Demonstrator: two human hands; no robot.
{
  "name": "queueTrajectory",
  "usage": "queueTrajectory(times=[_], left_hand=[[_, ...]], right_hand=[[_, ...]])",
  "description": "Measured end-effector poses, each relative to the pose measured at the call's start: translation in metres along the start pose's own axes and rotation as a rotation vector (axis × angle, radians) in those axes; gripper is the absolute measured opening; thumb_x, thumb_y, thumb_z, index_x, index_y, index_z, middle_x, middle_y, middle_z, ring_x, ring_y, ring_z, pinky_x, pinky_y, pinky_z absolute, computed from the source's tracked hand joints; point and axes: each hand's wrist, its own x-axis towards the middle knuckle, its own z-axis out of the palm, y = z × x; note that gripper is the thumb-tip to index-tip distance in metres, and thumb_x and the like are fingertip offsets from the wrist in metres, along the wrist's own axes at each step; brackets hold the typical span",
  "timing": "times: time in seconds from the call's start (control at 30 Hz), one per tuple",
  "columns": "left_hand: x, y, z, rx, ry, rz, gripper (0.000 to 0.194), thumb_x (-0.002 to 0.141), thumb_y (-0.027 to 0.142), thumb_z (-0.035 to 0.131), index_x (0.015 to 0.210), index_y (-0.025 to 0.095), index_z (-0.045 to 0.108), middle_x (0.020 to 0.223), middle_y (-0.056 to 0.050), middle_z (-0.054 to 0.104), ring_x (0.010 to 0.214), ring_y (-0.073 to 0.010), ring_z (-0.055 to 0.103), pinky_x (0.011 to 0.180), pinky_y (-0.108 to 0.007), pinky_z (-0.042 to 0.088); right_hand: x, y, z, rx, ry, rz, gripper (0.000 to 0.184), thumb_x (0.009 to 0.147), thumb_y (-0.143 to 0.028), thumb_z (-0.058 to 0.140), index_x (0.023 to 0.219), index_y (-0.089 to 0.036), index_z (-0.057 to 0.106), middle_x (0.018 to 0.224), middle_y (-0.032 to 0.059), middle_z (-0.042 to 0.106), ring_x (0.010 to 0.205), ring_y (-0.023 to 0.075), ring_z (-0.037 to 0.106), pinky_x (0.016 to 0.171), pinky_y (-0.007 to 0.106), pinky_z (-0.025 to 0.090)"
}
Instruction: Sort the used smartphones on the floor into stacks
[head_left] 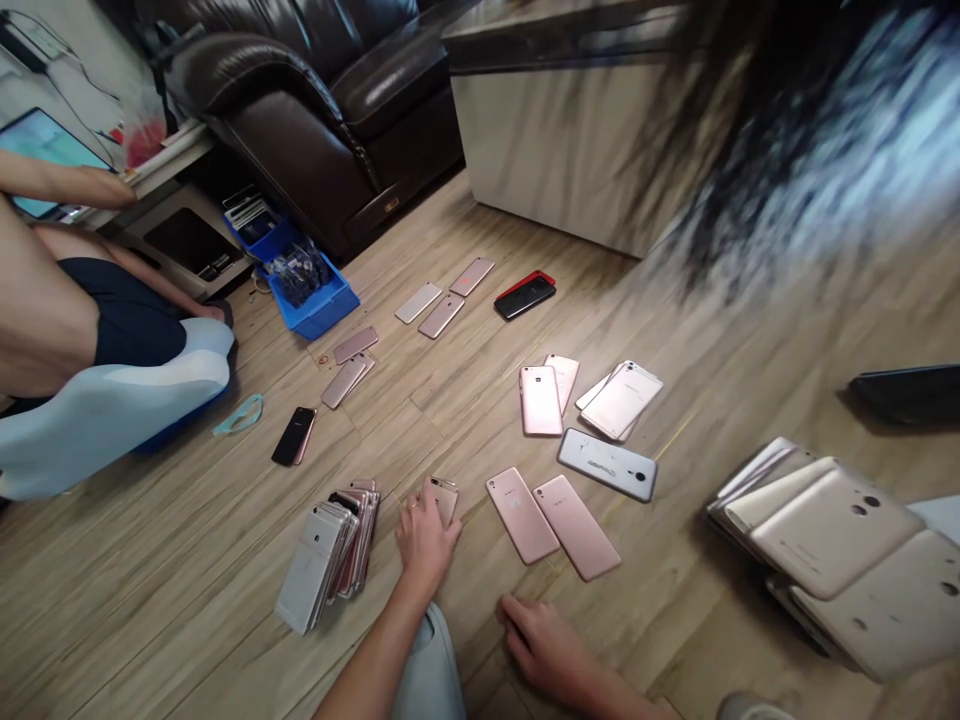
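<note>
My left hand (pixel 424 538) closes over a gold smartphone (pixel 445 497) at floor level, with its fingers and thumb at the phone's sides. Left of it leans a tall stack of smartphones (pixel 319 560), silver and rose-gold backs showing. My right hand (pixel 546 645) is held low at the bottom, fingers curled in with nothing visible in them. Just above it lie two rose-gold phones, a left one (pixel 523 515) and a right one (pixel 577 527). A grey phone (pixel 607 465) rests beyond these, beside a pink pair (pixel 541 400) and some overlapping pale phones (pixel 622 400).
More phone stacks (pixel 817 530) stand at the right. A black phone (pixel 526 297) over a red one, and several rose phones (pixel 441 315), lie farther off. Blue bins (pixel 322 310) stand by a brown sofa (pixel 285 130). A person (pixel 45 310) sits at left; dark hair (pixel 750 130) blurs the upper right.
</note>
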Motion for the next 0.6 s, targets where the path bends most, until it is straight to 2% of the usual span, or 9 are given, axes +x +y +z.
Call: queueTrajectory(times=[0.07, 0.1, 0.17, 0.27, 0.33, 0.4, 0.47, 0.6], left_hand=[[-0.005, -0.003, 0.0, 0.052, 0.064, 0.013, 0.076, 0.088, 0.037, 0.066, 0.157, 0.015, 0.04, 0.151, -0.023, 0.049, 0.13, -0.0436, 0.05, 0.102, -0.06, 0.045], [-0.011, -0.008, 0.002, 0.076, 0.121, 0.077, 0.072, 0.089, 0.037, 0.065, 0.154, 0.015, 0.045, 0.154, -0.023, 0.047, 0.133, -0.0452, 0.047, 0.105, -0.064, 0.042], [-0.029, -0.025, 0.008, 0.088, 0.249, 0.29, 0.057, 0.092, 0.033, 0.061, 0.146, 0.014, 0.055, 0.153, -0.021, 0.049, 0.137, -0.044, 0.044, 0.11, -0.066, 0.039], [-0.069, -0.065, 0.024, 0.012, 0.332, 0.637, 0.039, 0.094, 0.022, 0.056, 0.132, 0.015, 0.065, 0.14, -0.017, 0.061, 0.131, -0.0337, 0.053, 0.109, -0.053, 0.047], [-0.096, -0.093, 0.037, -0.027, 0.324, 0.819, 0.035, 0.092, 0.016, 0.055, 0.124, 0.018, 0.068, 0.131, -0.013, 0.068, 0.127, -0.0275, 0.059, 0.106, -0.044, 0.053], [-0.117, -0.115, 0.049, -0.049, 0.326, 0.994, 0.038, 0.086, 0.01, 0.051, 0.117, 0.021, 0.071, 0.116, -0.008, 0.074, 0.116, -0.0223, 0.067, 0.104, -0.038, 0.055], [-0.128, -0.126, 0.061, -0.074, 0.314, 1.042, 0.041, 0.079, 0.008, 0.051, 0.11, 0.024, 0.073, 0.105, -0.003, 0.078, 0.109, -0.0209, 0.071, 0.103, -0.036, 0.057], [-0.136, -0.122, 0.074, -0.197, 0.301, 0.936, 0.031, 0.076, 0.018, 0.055, 0.096, 0.031, 0.074, 0.092, 0.003, 0.079, 0.098, -0.0221, 0.074, 0.101, -0.037, 0.058]], right_hand=[[0.001, 0.002, -0.002, 0.055, 0.028, -0.014, 0.022, 0.093, -0.013, 0.045, 0.101, -0.019, 0.064, 0.095, 0.0073, 0.074, 0.09, 0.0249, 0.07, 0.077, 0.031, 0.046], [0.003, 0.004, -0.006, 0.093, 0.07, -0.031, 0.023, 0.094, -0.014, 0.044, 0.104, -0.019, 0.064, 0.096, 0.0075, 0.073, 0.091, 0.0241, 0.07, 0.078, 0.031, 0.048], [0.009, 0.006, -0.019, 0.117, 0.226, -0.056, 0.028, 0.096, -0.015, 0.04, 0.112, -0.017, 0.063, 0.103, 0.0101, 0.071, 0.096, 0.0235, 0.068, 0.085, 0.031, 0.051], [0.026, 0.005, -0.047, -0.097, 0.487, 0.01, 0.037, 0.097, -0.018, 0.042, 0.129, -0.013, 0.061, 0.123, 0.0182, 0.065, 0.111, 0.03, 0.061, 0.099, 0.042, 0.05], [0.038, 0.003, -0.061, -0.295, 0.572, 0.098, 0.046, 0.096, -0.024, 0.051, 0.141, -0.012, 0.056, 0.138, 0.0226, 0.058, 0.123, 0.0375, 0.054, 0.106, 0.052, 0.045], [0.046, 0.002, -0.064, -0.435, 0.6, 0.139, 0.059, 0.095, -0.029, 0.059, 0.15, -0.012, 0.049, 0.151, 0.0247, 0.049, 0.134, 0.042, 0.047, 0.111, 0.057, 0.04], [0.048, 0.003, -0.058, -0.515, 0.608, 0.12, 0.063, 0.094, -0.032, 0.061, 0.153, -0.015, 0.047, 0.158, 0.0239, 0.043, 0.14, 0.0417, 0.042, 0.114, 0.058, 0.036], [0.039, 0.006, -0.038, -0.554, 0.599, 0.043, 0.054, 0.092, -0.029, 0.063, 0.145, -0.019, 0.055, 0.151, 0.0209, 0.05, 0.133, 0.0377, 0.048, 0.111, 0.052, 0.04]])
